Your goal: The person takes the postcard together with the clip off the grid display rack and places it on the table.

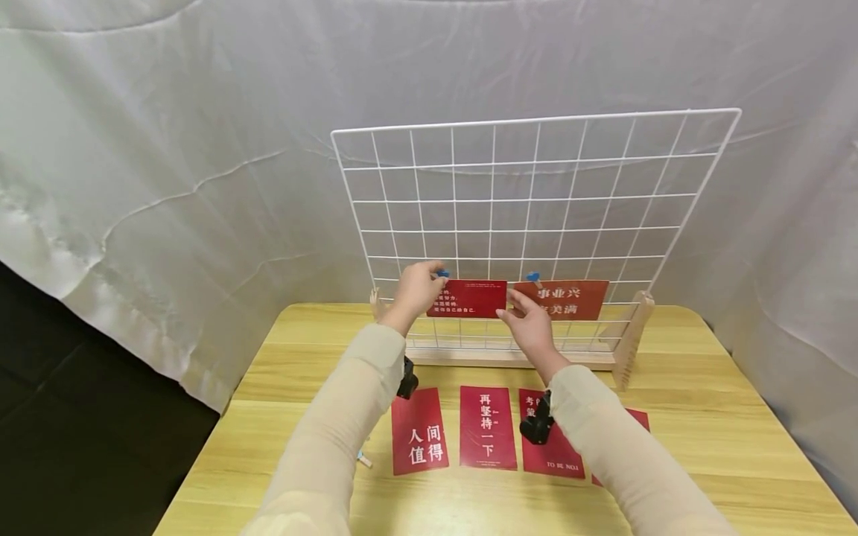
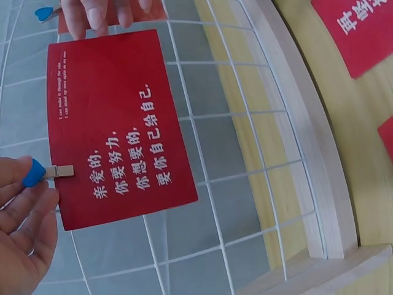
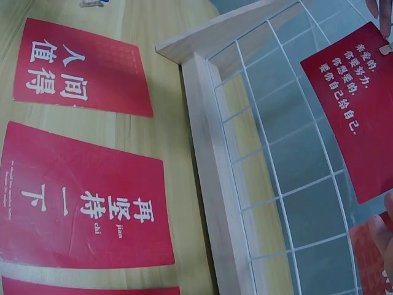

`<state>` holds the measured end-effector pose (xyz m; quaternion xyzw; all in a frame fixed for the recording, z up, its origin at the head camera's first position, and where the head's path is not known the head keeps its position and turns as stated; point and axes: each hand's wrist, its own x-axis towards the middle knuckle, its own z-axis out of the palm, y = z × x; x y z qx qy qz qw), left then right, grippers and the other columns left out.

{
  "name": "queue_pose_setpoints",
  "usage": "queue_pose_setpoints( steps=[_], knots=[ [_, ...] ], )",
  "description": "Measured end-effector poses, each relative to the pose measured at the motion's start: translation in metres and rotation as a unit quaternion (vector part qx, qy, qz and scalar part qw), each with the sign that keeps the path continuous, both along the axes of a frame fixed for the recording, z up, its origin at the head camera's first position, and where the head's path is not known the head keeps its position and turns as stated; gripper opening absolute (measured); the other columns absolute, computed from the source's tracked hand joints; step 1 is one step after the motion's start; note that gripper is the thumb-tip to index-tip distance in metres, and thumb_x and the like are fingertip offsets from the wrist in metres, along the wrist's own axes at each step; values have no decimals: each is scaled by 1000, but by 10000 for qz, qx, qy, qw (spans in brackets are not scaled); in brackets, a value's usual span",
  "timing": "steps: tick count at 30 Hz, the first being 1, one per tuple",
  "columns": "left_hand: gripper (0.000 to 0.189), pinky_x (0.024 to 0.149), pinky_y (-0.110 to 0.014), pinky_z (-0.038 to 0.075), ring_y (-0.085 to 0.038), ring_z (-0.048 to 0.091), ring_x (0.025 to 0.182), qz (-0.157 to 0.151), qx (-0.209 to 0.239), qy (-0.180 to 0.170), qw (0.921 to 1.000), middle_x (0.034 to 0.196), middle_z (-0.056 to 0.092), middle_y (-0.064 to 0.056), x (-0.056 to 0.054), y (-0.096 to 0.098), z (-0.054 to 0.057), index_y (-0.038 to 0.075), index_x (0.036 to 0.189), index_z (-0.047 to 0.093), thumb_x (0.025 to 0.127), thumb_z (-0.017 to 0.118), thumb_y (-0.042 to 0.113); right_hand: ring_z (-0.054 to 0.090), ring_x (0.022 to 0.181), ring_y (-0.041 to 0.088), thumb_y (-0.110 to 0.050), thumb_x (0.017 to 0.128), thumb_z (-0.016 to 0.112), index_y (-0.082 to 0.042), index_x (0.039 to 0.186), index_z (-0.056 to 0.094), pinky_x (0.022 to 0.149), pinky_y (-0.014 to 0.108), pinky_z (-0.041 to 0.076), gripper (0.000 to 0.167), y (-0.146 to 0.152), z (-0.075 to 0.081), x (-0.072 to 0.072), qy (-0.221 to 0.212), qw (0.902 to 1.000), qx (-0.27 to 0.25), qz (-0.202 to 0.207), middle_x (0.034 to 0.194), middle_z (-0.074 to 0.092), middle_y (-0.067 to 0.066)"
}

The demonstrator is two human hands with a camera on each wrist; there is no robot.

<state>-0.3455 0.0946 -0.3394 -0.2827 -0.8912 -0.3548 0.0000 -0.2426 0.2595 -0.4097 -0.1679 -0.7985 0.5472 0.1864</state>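
Observation:
A red card with white writing lies sideways against the white wire grid. My left hand pinches a small wooden clothespin with a blue heart on it; the clip sits over the card's upper edge. At the card's right edge, my right hand has its fingertips right at the border, fingers loosely extended. Beside it hangs an orange-red card under another blue-heart clip, partly covered by the right hand.
Several red cards lie in a row on the wooden table, among them one in the middle and one at left. A loose clip lies near the left sleeve. The grid stands in a wooden base.

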Motion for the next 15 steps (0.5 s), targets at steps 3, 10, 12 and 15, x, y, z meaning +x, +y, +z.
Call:
queue_pose_setpoints(
  steps=[3,10,12,15],
  knots=[
    [29,67,-23,46,-12,57,78,-14,-167,160,9997,97,62,-4,-1,2,1,9,114,56,84,55,14,48,105,27,-17,84,57,-8,126,45,83,35,42,44,-1,0,-2,50,9997,129,-195,120,49,11],
    [22,70,-27,44,-13,56,77,76,-540,564,9969,92,64,0,-4,4,3,13,105,62,85,54,17,50,98,25,-15,84,56,-6,121,49,77,35,45,38,-2,1,-5,111,9988,211,-420,110,54,13],
    [19,72,-28,43,-13,56,78,101,-574,649,9962,89,64,1,-5,4,3,14,101,64,85,54,18,50,97,25,-14,84,56,-4,118,51,75,35,44,36,-2,1,-6,154,9987,168,-452,107,54,14],
    [17,73,-29,43,-14,56,78,125,-564,699,9959,84,65,2,-6,4,3,14,97,65,84,55,18,50,94,25,-13,84,57,-3,111,54,74,34,44,30,-2,2,-7,212,9984,56,-527,102,55,15]
  ],
)
